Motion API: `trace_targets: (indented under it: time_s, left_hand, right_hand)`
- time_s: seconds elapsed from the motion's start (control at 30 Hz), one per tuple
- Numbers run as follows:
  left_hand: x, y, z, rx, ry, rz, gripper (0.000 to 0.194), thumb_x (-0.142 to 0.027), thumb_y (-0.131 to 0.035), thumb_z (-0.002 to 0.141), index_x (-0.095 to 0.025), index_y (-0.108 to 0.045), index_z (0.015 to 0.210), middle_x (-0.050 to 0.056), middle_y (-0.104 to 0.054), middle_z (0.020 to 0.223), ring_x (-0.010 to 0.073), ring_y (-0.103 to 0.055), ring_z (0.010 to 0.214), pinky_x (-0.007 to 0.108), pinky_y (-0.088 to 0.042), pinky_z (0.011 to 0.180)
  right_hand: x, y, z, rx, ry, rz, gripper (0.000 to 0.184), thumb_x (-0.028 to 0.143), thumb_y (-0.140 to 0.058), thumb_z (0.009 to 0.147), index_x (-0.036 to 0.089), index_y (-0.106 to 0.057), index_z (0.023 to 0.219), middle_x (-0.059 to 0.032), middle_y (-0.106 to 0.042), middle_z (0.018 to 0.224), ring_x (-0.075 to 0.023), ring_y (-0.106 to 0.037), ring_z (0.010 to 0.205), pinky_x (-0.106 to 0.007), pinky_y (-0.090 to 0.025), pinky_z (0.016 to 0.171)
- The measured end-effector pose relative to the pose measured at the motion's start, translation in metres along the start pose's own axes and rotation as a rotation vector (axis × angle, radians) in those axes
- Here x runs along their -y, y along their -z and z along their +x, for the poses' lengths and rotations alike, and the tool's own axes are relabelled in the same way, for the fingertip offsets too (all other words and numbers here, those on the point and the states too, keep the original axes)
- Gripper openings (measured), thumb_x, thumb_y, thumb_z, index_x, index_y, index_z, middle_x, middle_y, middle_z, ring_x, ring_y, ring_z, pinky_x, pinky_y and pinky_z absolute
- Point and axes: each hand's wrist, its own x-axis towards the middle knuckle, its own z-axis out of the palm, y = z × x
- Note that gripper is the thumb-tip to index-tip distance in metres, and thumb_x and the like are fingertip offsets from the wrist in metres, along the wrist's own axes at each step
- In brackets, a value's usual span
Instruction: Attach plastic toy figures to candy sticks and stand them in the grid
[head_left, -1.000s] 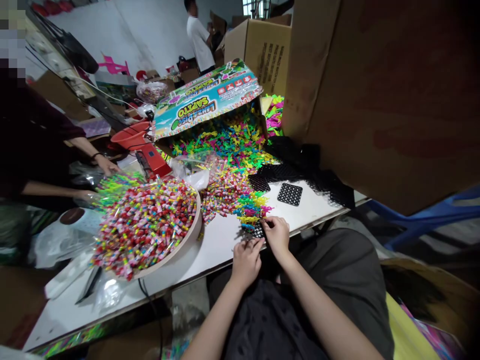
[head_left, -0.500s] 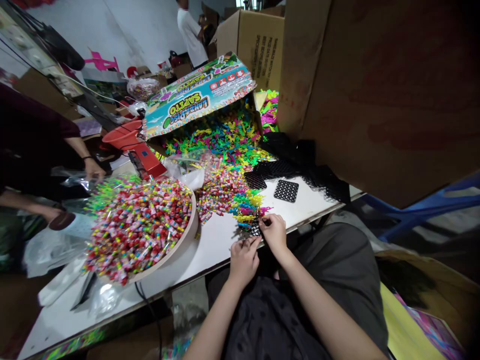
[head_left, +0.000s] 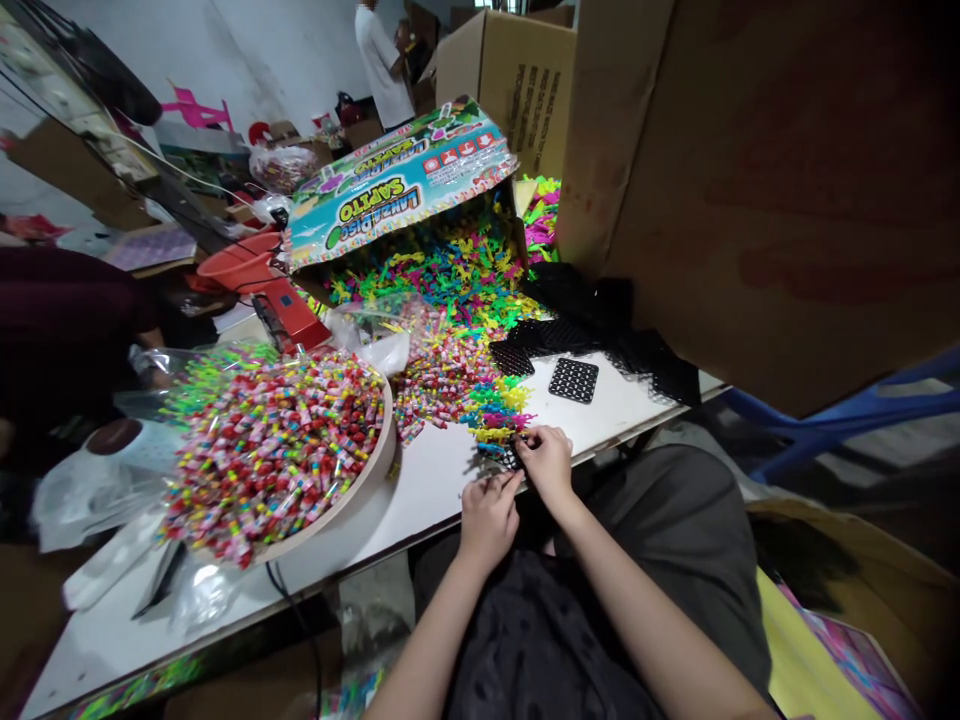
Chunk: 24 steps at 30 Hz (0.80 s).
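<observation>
At the table's near edge, my right hand point(head_left: 545, 464) pinches the edge of a black perforated square point(head_left: 510, 458), mostly covered by my fingers. My left hand point(head_left: 489, 512) is closed against its near side, fingertips close to the right hand's. Small plastic figures point(head_left: 496, 407) in yellow, blue, pink and green lie against the far side of this square. Another black perforated square point(head_left: 574, 380) lies flat on the white table, beyond my right hand.
Left of my hands, a round tub point(head_left: 384, 440) is heaped with small wrapped candies point(head_left: 277, 450). A printed carton point(head_left: 397, 190) spills figures. Stacked black mesh pieces point(head_left: 592, 330) lie beside a large cardboard box point(head_left: 750, 200). A co-worker point(head_left: 67, 340) is at the left.
My hands stay almost in place, with the right fingers shifting slightly at the perforated square. At the left, the co-worker's body and arms have moved. The view has shifted a little.
</observation>
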Motion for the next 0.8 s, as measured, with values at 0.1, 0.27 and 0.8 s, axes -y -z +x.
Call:
trace_targets:
  time_s: [0.1,0.27,0.8]
  left_hand:
    - [-0.0004,0.0010,0.0003,-0.004,-0.003,-0.005,0.050,-0.015,-0.045,0.078,-0.029,-0.040,0.126,0.002,-0.052,0.118,0.0226,-0.045,0.098,0.040,-0.034,0.083]
    - [-0.0002,0.0026,0.0002,-0.014,-0.020,0.004,0.052,-0.014,-0.045,0.077,-0.028,-0.039,0.127,0.002,-0.052,0.119,0.0222,-0.045,0.097,0.040,-0.034,0.084]
    - [0.0022,-0.0032,-0.0008,-0.025,-0.022,-0.039,0.053,-0.012,-0.046,0.077,-0.030,-0.038,0.127,-0.001,-0.051,0.122,0.0214,-0.045,0.100,0.039,-0.032,0.085]
  right_hand:
    - [-0.0001,-0.0014,-0.0001,-0.001,-0.007,-0.015,0.013,0.030,-0.056,0.072,0.019,-0.059,0.065,-0.0012,-0.056,0.061,-0.0200,-0.048,0.071,-0.031,-0.028,0.067]
    - [0.0008,-0.0009,0.0003,0.006,-0.014,-0.011,0.015,0.031,-0.056,0.073,0.018,-0.059,0.066,-0.0010,-0.055,0.060,-0.0191,-0.047,0.070,-0.030,-0.027,0.067]
    - [-0.0005,0.0046,-0.0007,0.039,0.041,-0.028,0.022,0.038,-0.055,0.078,0.019,-0.056,0.067,0.0011,-0.054,0.063,-0.0167,-0.045,0.071,-0.028,-0.026,0.068]
